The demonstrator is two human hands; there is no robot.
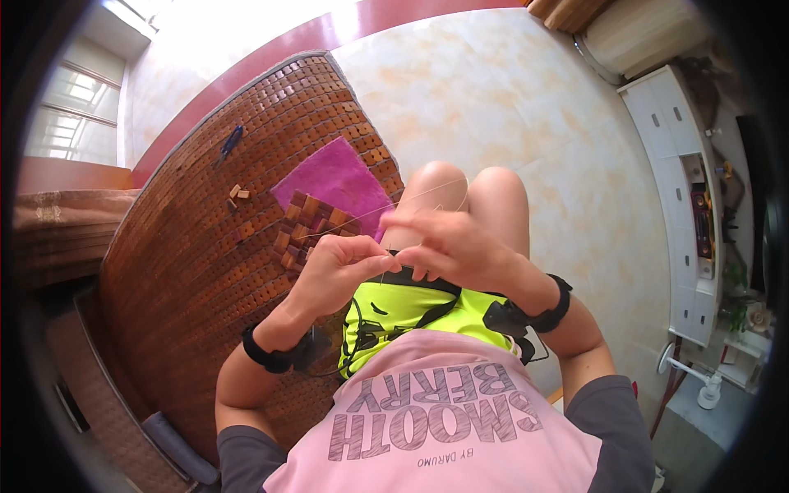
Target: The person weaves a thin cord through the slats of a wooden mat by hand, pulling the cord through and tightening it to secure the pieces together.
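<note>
My left hand point(341, 267) and my right hand point(456, 251) meet above my lap, thumbs and fingertips pressed together. Between them they pinch a thin pale thread point(427, 191), whose exact ends at the fingertips are too fine to make out. The thread loops over my bare knees and runs left to a patch of brown wooden blocks point(308, 228). Those blocks, light and dark, are joined in a chequered pattern. They lie partly on a pink cloth point(337, 177), just beyond my left hand.
A brown tile mat point(189, 222) spreads under the blocks on the left. A few loose wooden pieces point(238, 194) and a dark blue tool point(232, 142), its kind unclear, lie on it. Pale floor point(567, 181) stretches right towards a white cabinet point(670, 189).
</note>
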